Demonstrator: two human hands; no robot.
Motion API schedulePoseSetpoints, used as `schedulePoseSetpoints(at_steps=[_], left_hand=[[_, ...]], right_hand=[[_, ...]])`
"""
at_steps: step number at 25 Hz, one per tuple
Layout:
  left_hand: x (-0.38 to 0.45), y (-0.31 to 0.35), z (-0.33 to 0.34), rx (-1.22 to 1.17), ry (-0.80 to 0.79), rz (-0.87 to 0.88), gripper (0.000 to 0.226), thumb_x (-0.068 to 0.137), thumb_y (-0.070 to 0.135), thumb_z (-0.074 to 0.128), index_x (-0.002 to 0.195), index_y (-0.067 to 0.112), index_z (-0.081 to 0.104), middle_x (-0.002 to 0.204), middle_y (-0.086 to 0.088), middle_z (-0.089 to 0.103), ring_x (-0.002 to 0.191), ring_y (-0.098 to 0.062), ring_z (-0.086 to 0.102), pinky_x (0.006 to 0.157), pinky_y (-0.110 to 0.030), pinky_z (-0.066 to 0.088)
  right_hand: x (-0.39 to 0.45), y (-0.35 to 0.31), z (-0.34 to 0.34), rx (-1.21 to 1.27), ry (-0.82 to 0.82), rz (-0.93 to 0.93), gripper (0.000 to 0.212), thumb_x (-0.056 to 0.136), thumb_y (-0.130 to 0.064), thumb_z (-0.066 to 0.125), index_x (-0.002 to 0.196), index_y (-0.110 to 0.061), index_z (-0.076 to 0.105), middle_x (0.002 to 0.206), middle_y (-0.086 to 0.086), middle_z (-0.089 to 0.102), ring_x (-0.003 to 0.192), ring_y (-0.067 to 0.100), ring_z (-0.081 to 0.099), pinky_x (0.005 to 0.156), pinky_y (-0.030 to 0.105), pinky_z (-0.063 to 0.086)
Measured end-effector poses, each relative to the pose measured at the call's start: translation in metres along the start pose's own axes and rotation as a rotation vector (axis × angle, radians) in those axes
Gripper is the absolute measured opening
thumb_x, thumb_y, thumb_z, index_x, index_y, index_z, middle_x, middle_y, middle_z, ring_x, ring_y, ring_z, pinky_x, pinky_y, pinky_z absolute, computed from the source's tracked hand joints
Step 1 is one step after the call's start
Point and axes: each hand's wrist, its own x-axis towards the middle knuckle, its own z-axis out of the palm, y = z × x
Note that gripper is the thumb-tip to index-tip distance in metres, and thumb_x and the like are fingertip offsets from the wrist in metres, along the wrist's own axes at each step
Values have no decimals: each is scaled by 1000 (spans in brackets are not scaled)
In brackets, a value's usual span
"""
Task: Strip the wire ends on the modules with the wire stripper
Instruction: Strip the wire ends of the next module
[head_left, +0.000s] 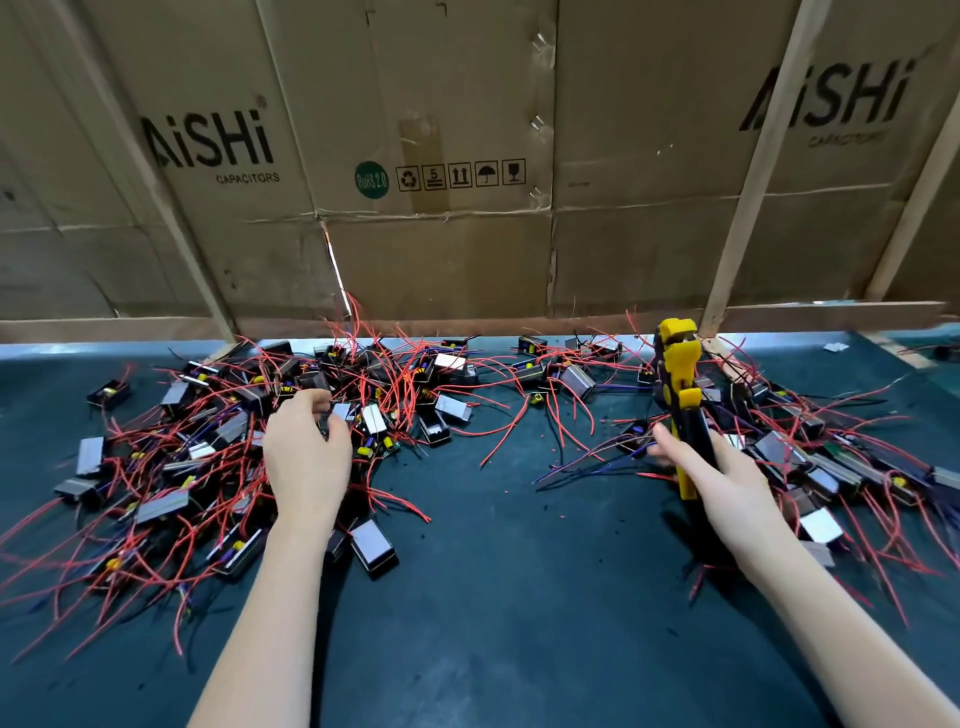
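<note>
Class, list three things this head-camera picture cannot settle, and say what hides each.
1. What the left hand pinches: its curled fingers cover it.
2. Which wire ends in the left pile are stripped: too small.
3. The wire stripper lower handles: the right hand grips over them.

flattened cardboard boxes (467, 156) printed "aishi capacitors" stand as a wall behind a dark green mat (493, 597). pale wooden battens (753, 171) lean across the cardboard. a small white scrap (835, 347), perhaps paper, lies far right on the mat.
</note>
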Motion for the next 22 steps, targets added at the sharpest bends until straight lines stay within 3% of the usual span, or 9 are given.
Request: schedulePoseSetpoints(at_steps=[3, 6, 9, 11, 13, 16, 19, 21, 22], left_hand=[[-9, 15, 1, -29, 85, 207, 16, 87, 1, 59, 103, 4, 62, 96, -9, 64, 93, -29, 58, 86, -45, 46], [-16, 27, 7, -90, -70, 376, 29, 89, 4, 60, 117, 9, 59, 108, -5, 60, 100, -24, 56, 89, -41, 47], [-19, 29, 19, -70, -256, 410, 52, 90, 8, 61, 140, 17, 48, 138, -5, 48, 125, -21, 48, 101, -35, 42], [-19, 26, 29, 53, -388, 356, 52, 93, 16, 60, 144, 17, 47, 155, -11, 32, 141, -26, 33, 112, -39, 32], [-17, 25, 35, 167, -473, 306, 51, 94, 20, 59, 143, 9, 49, 158, -13, 30, 144, -28, 31, 116, -38, 26], [-17, 32, 32, -44, -375, 257, 42, 89, 9, 64, 130, 3, 61, 140, -12, 55, 134, -24, 47, 114, -31, 30], [-19, 44, 12, -379, -177, 295, 20, 87, 3, 68, 105, 10, 76, 110, -2, 74, 109, -8, 66, 100, -18, 43], [-23, 48, -6, -492, -195, 350, 13, 89, 18, 68, 85, 14, 80, 90, 5, 77, 91, -4, 71, 89, -19, 50], [-23, 50, -14, -504, -290, 353, 25, 89, 31, 66, 75, 15, 79, 81, 6, 77, 85, -6, 72, 85, -20, 51]], right_hand=[[-7, -5, 1, 129, -129, -119, 50, 72, -65, 71, 94, -20, 70, 95, -3, 75, 97, 15, 68, 83, 25, 50], [-13, -12, 5, 191, -264, -244, 39, 80, -54, 64, 96, -20, 68, 101, 3, 73, 102, 17, 66, 86, 17, 48], [-19, -19, 8, 223, -341, -317, 27, 84, -44, 62, 98, -22, 67, 104, 7, 71, 101, 21, 66, 87, 20, 49], [-21, -20, 7, 247, -342, -322, 29, 82, -44, 62, 98, -21, 67, 104, 9, 70, 99, 23, 66, 85, 20, 50], [-20, -20, 7, 258, -337, -315, 28, 82, -43, 62, 98, -21, 67, 104, 9, 70, 98, 24, 67, 84, 20, 50], [-18, -18, 5, 269, -324, -299, 26, 84, -39, 61, 99, -18, 67, 103, 9, 71, 98, 25, 68, 84, 20, 51], [-17, -18, 3, 265, -314, -289, 31, 83, -44, 61, 99, -18, 67, 104, 9, 71, 98, 25, 68, 86, 23, 51], [-17, -19, 3, 275, -311, -281, 35, 81, -47, 63, 99, -18, 67, 104, 9, 71, 99, 26, 68, 89, 26, 52], [-17, -19, 2, 280, -311, -276, 37, 80, -48, 63, 100, -18, 67, 105, 10, 71, 100, 27, 68, 89, 28, 52]])
